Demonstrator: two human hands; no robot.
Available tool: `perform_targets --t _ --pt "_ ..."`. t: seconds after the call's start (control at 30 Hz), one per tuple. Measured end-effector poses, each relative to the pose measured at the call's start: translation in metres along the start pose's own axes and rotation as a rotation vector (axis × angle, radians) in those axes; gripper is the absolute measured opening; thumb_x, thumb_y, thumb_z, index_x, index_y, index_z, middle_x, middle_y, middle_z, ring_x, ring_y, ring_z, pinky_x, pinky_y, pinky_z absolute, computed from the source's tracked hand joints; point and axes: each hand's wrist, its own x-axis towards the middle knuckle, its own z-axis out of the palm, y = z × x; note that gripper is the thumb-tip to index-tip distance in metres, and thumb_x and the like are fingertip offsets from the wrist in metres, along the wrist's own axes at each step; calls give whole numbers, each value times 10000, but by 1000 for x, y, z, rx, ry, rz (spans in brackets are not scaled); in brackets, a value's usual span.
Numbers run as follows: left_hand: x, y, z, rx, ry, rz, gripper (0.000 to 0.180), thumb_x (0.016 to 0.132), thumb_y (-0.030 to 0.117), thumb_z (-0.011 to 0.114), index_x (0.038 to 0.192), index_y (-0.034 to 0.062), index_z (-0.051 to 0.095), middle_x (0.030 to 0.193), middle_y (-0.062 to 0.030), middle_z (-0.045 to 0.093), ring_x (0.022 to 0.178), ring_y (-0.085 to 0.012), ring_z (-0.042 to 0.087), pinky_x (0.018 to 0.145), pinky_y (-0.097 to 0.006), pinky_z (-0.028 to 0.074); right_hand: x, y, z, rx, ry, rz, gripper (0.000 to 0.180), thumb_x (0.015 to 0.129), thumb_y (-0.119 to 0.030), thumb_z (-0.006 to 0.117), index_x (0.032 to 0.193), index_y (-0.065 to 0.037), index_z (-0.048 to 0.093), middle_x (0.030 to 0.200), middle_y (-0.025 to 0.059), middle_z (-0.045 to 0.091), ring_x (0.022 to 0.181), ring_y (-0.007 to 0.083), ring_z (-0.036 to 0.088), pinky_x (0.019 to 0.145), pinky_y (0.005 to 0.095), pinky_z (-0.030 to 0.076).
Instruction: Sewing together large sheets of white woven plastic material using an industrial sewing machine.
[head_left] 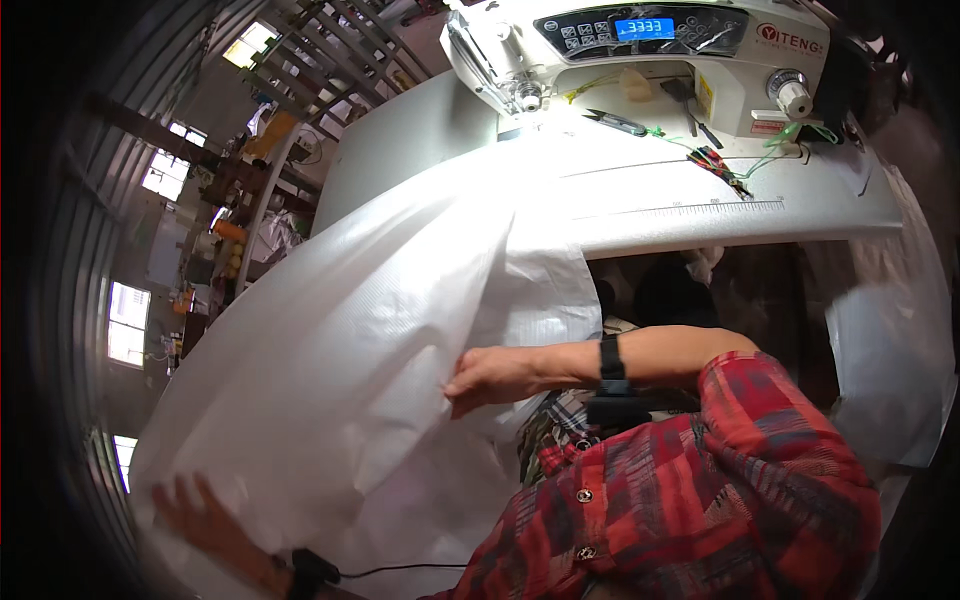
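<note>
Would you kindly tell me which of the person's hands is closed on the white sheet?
The right hand, nearer the sewing machine, is curled closed on the white sheet; the left hand, blurred at lower left, is spread open.

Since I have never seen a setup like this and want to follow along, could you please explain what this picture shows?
There is one picture, taken by a wide fisheye camera on a person's head, looking down; that is why straight edges bend. No robot appears, only the wearer's two bare hands. At the top stands a white sewing machine with a blue-lit display, on a pale, smooth work table. A slim, dark-handled tool lies there, beneath the machine's arm. A large, glossy white sheet drapes off the table toward the person. The right hand is closed on a fold of it. The left hand, blurred, has its fingers spread over the sheet; whether it touches is unclear.
</note>
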Motion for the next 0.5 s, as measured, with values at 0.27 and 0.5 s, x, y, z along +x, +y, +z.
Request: perform_targets --t 0.27,0.5 --pt "-112 63 197 -437 -932 181 310 914 279 563 952 -6 679 984 -212 681 919 -384 631 783 -485 458 -25 -2 9 -56 -132 -194 312 976 -289 587 1172 -47 608 1124 89 700 1088 189 641 903 331 490" --pt "-2 271 36 -1140 -710 165 143 906 28 570 997 -29 664 896 -204 671 819 -365 651 752 -364 502 -27 20 -15 -311 74 -90 328 974 -343 579 1177 -87 612 1124 36 695 1103 128 598 913 289 427"
